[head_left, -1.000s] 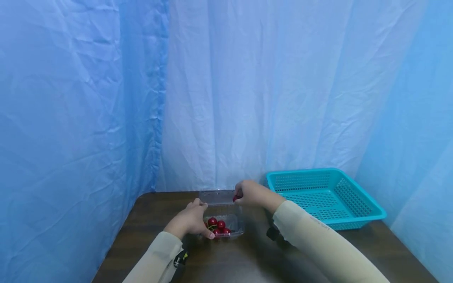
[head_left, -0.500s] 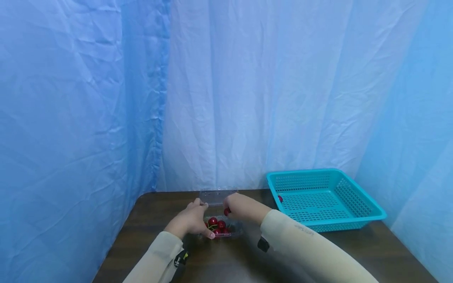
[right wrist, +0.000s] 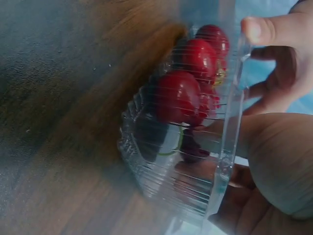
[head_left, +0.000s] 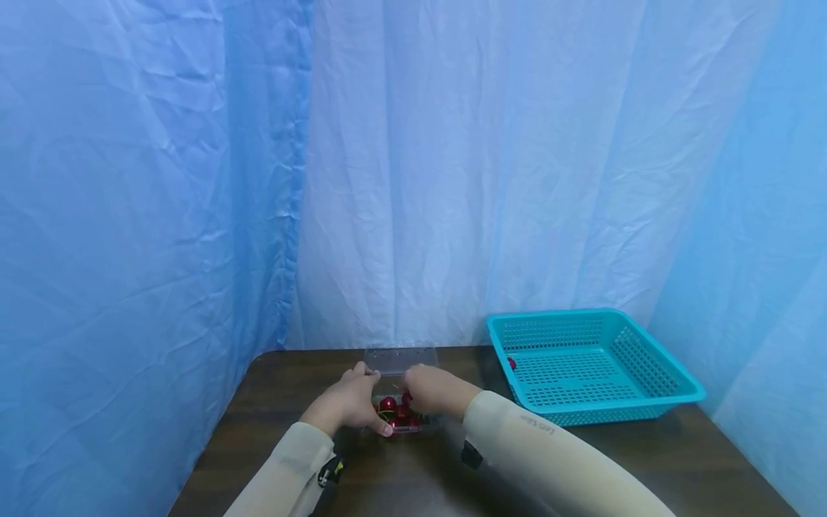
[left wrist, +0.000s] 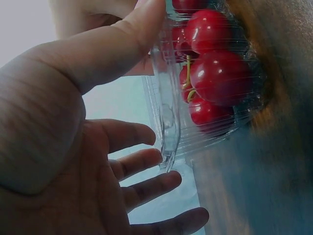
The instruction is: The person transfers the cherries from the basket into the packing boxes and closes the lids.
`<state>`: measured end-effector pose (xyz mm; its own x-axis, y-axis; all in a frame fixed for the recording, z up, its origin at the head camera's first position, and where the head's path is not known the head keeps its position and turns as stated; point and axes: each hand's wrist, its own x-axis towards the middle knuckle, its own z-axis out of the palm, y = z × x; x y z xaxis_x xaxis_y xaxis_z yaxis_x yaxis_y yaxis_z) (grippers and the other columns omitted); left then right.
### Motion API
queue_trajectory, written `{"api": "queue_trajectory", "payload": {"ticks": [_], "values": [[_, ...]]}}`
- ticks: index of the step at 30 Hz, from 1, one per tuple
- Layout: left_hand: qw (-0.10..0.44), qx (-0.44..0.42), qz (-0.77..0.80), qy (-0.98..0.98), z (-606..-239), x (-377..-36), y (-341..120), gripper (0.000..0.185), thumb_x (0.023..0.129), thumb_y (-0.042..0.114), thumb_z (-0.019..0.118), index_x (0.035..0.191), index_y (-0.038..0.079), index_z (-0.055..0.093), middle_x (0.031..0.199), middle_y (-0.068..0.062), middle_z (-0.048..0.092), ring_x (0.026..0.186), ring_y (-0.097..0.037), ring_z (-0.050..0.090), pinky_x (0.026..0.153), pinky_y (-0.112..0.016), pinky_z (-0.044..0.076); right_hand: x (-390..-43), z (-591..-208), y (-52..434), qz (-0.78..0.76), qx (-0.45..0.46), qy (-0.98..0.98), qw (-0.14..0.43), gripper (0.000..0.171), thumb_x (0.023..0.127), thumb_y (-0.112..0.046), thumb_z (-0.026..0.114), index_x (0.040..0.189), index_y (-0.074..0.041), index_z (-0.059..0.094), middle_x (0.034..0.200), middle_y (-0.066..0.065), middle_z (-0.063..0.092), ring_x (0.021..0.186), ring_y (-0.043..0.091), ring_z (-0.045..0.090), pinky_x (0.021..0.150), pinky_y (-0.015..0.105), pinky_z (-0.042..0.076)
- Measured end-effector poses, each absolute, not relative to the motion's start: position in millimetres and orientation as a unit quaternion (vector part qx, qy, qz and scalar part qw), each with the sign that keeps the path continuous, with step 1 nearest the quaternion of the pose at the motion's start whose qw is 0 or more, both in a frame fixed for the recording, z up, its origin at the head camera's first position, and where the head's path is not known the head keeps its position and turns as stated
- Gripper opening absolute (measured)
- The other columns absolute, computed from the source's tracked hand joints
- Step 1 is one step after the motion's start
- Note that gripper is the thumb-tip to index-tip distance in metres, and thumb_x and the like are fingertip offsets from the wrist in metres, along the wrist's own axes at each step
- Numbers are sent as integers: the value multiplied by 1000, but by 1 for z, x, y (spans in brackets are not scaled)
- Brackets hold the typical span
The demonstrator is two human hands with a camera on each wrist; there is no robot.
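A clear plastic box (right wrist: 188,196) holds several red cherries (head_left: 388,404), some with green stems. My left hand (head_left: 345,403) spans its left end. The left thumb (left wrist: 139,24) rests on the rim, and the other fingers are fairly straight and spread apart in the left wrist view. My right hand (head_left: 442,390) reaches into the right part of the box. Thumb and fingers pinch a dark cherry (right wrist: 192,147) there, partly covered by the fingers, with a green stem beside it. The right fingertips are seen through the box wall in the right wrist view.
The box's clear lid (head_left: 400,359) lies folded back behind it. To the right stands a turquoise slotted basket (head_left: 620,403), with one cherry (head_left: 512,363) at its left side. The dark wooden table (head_left: 258,459) ends at blue curtains (head_left: 439,179) behind and at the sides.
My right hand has moved left and down, bringing a cherry from beside the lid into the box. A cherry in the basket, hidden earlier, came into view. The left hand has stayed put.
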<state>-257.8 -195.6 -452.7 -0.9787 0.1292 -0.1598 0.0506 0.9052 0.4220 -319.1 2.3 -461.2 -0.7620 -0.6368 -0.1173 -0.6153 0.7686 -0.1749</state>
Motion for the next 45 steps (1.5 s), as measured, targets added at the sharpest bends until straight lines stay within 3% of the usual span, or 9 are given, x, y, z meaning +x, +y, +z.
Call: {"api": "queue_trajectory", "payload": {"ticks": [10, 17, 21, 27, 33, 39, 42, 45], "values": [[95, 39, 222, 970, -451, -259, -197, 119, 71, 46, 110, 171, 14, 52, 164, -16, 52, 145, -40, 58, 108, -67, 63, -316, -441, 15, -121, -343, 927, 92, 10, 105, -17, 83, 114, -17, 87, 94, -5, 81, 77, 7, 74, 78, 30, 70], [89, 30, 219, 971, -451, -257, -197, 119, 72, 48, 109, 171, 14, 52, 162, -17, 53, 141, -40, 60, 108, -66, 63, -331, -410, 41, -162, -324, 928, 87, 19, 108, -20, 78, 125, -14, 85, 115, 2, 84, 99, 16, 79, 93, 42, 71], [85, 32, 217, 972, -453, -255, -197, 118, 72, 47, 109, 170, 14, 53, 162, -17, 53, 141, -40, 60, 108, -66, 63, -345, -391, 62, -189, -303, 931, 74, 18, 109, -19, 77, 124, -12, 84, 114, 5, 84, 100, 19, 79, 92, 44, 70], [83, 35, 214, 973, -454, -254, -197, 118, 72, 48, 108, 170, 14, 53, 163, -16, 53, 143, -40, 60, 108, -67, 63, -366, -368, 96, -204, -228, 952, 31, 26, 109, -22, 74, 129, -7, 80, 114, 10, 81, 90, 19, 74, 84, 43, 67], [84, 36, 217, 972, -454, -254, -198, 118, 73, 48, 108, 170, 13, 53, 163, -16, 53, 143, -41, 60, 107, -67, 64, -380, -357, 124, -217, -145, 965, 2, 31, 107, -24, 77, 131, -4, 77, 130, 20, 79, 105, 30, 75, 97, 50, 70], [82, 39, 221, 971, -454, -254, -198, 117, 73, 48, 108, 170, 14, 53, 163, -16, 53, 141, -39, 60, 108, -67, 63, -395, -362, 150, -231, -118, 966, 13, 32, 109, -22, 73, 132, 0, 76, 138, 25, 75, 113, 36, 74, 100, 54, 69], [81, 43, 223, 971, -454, -254, -198, 117, 73, 48, 108, 170, 14, 53, 163, -16, 53, 141, -39, 60, 108, -67, 63, -401, -368, 163, -232, -100, 967, 31, 26, 108, -20, 75, 124, 1, 78, 125, 22, 77, 105, 33, 72, 94, 52, 69], [80, 45, 225, 970, -454, -254, -197, 117, 72, 48, 108, 170, 15, 54, 163, -16, 53, 140, -39, 60, 107, -67, 64, -409, -377, 174, -233, -80, 967, 63, 20, 107, -18, 73, 92, -4, 76, 87, 11, 70, 76, 24, 62, 73, 41, 64]]}}
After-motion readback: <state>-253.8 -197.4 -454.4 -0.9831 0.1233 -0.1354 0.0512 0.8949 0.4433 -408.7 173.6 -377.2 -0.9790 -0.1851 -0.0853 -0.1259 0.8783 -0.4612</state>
